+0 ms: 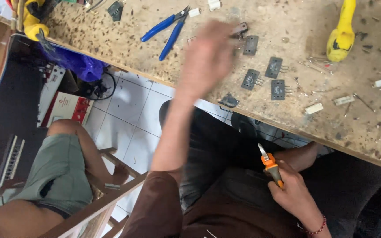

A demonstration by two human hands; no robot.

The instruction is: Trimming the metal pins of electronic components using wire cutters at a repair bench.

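Reaching across the bench [287, 26], my left hand [208, 57] is stretched out from a long, nearly straight forearm that rises from the lower middle of the view. The hand is blurred, seen from the back, wrist bent slightly and fingers pointing toward a dark chip [240, 29] at its far edge. I cannot tell whether the fingers are closed on that chip or only over it.

My right hand [293, 191] sits low, below the bench edge, over my lap. It is curled into a fist around the orange handles of small cutters [270, 165], whose pale tip points up and to the left. The wrist is bent back toward my body and carries a red bead bracelet [316, 230].

More dark flat chips [277, 89] with metal legs lie on the bench just right of the left hand, a few close together. Blue pliers [166, 27] lie beyond the hand to its left, well apart from the chips. A yellow tool handle [341, 37] rests at the far right, and small white blocks [314, 108] are scattered near the bench edge.

Another person's bare leg and green shorts [58, 169] show at the lower left, on a wooden chair [111, 194].
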